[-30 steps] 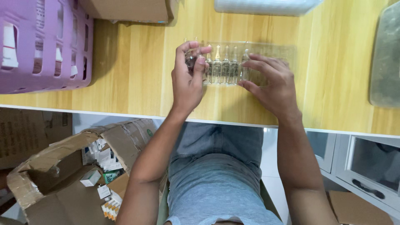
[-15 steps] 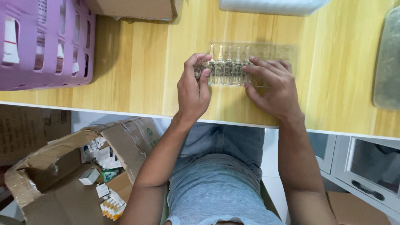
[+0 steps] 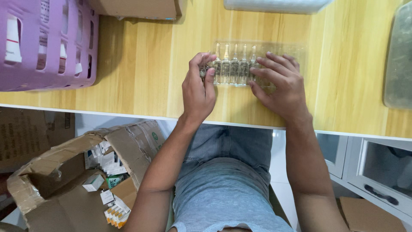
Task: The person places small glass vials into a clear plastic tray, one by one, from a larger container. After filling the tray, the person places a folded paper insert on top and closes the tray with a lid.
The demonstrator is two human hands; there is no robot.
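A clear plastic blister tray [image 3: 296,50] lies on the wooden table [image 3: 141,73]. Several small glass ampoules [image 3: 234,68] stand side by side in its slots. My left hand [image 3: 198,90] is at the tray's left end, thumb and fingers pinched on an ampoule there. My right hand [image 3: 279,83] rests flat over the tray's right part, fingers spread and pressing it down.
A purple slotted basket [image 3: 47,43] with small boxes stands at the table's left. A cardboard box [image 3: 137,7] and a clear bag [image 3: 274,5] sit at the far edge, a grey lid [image 3: 399,64] at right. On the floor, an open carton [image 3: 64,180] holds small medicine boxes.
My left hand has come down from a raised position to the tray's left end. My right hand has settled flatter over the tray.
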